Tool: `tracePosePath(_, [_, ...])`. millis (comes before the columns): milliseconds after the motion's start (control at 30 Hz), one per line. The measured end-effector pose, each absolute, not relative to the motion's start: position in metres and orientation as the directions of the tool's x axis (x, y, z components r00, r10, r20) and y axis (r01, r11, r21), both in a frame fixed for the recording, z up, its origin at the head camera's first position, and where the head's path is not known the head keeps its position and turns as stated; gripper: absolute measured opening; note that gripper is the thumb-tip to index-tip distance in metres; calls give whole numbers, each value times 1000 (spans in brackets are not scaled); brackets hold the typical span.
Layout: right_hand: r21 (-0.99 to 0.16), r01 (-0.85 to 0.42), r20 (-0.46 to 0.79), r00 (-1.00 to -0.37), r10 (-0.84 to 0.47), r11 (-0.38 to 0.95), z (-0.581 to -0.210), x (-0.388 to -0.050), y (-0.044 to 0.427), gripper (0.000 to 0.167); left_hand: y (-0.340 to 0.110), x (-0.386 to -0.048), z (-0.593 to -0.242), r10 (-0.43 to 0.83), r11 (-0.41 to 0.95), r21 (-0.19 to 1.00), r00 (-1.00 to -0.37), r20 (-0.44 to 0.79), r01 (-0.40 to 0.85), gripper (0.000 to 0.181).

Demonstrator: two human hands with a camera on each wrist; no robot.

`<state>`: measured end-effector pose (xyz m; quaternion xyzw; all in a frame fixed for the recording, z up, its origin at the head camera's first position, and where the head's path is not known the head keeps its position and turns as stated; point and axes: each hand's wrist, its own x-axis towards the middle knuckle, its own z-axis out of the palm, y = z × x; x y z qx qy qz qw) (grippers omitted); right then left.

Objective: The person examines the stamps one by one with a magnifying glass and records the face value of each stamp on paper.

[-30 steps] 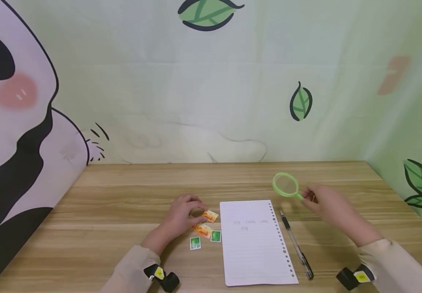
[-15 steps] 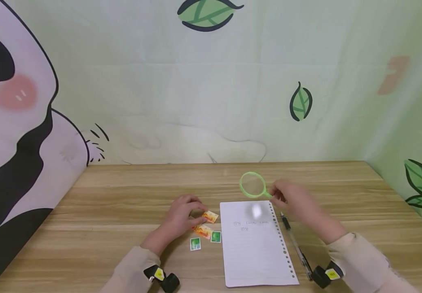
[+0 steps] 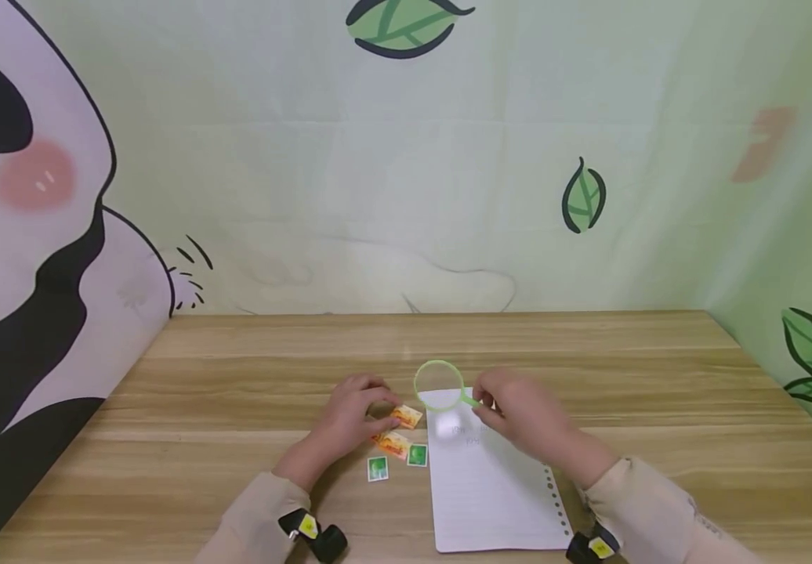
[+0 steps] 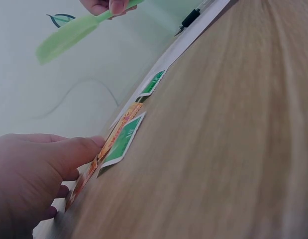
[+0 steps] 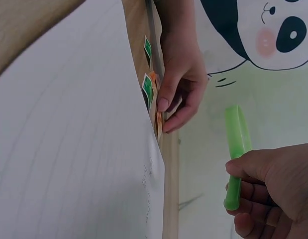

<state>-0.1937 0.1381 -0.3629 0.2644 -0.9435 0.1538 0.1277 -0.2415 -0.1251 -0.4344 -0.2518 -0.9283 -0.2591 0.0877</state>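
My right hand (image 3: 522, 407) pinches the handle of a green magnifying glass (image 3: 439, 385), which is held up over the far left corner of a lined sheet of paper (image 3: 498, 501). A bright spot of light falls on the sheet below the lens. My left hand (image 3: 353, 411) rests on the table, thumb and fingertips touching an orange stamp (image 3: 407, 416). Another orange stamp (image 3: 392, 445) lies just in front of it, under the thumb side. Two green stamps, a right one (image 3: 417, 454) and a left one (image 3: 378, 468), lie nearer to me.
A black-capped clear pen (image 4: 191, 18) lies beside the sheet in the left wrist view; my right arm covers it in the head view. The wooden table (image 3: 237, 352) ends at a printed wall cloth (image 3: 272, 157). Faint handwriting marks the sheet's far part.
My right hand has carried the magnifying glass leftward and slightly nearer, from beyond the pen to over the paper's far left corner. The left hand and the stamps have stayed put.
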Motion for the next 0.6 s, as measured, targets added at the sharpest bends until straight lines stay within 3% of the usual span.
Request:
tracePosePath(167, [-204,-561,330,-811,-484,802,-369,-190,129,9,-124,-243,-434,425,749,422,-859,287,511,21])
tracePosePath(400, [-74,-570,358,-781,-512,818,-379,-183,123,15,-124,-243,-434,429,763,399,-860,277,509,23])
tracePosePath(600, [-69,-590,352,-769,-534,804,-384,-181,121,15,-125,-242,-434,428,759,397,-856,291,515,21])
